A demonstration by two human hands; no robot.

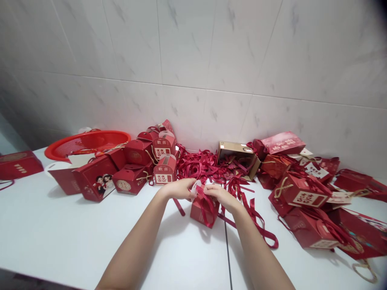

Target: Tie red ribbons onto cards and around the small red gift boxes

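Observation:
A small red gift box (196,214) stands on the white table in front of me, with a dark red ribbon (209,206) hanging over its side. My left hand (179,188) is closed at the box's top left, its fingertips at the pale top flap. From the right, my right hand (222,195) pinches the ribbon close to the top of the box. The two hands nearly meet there, and the fingertips are partly hidden. Just behind them lies a heap of loose red ribbons (196,163).
Finished-looking red boxes (130,179) stand in a group to the left, beside a red plastic basket (87,141). An opened cardboard box (237,150) with ribbons sits at the tiled wall. More red boxes (305,197) pile up on the right. A dark seam (227,249) crosses the table.

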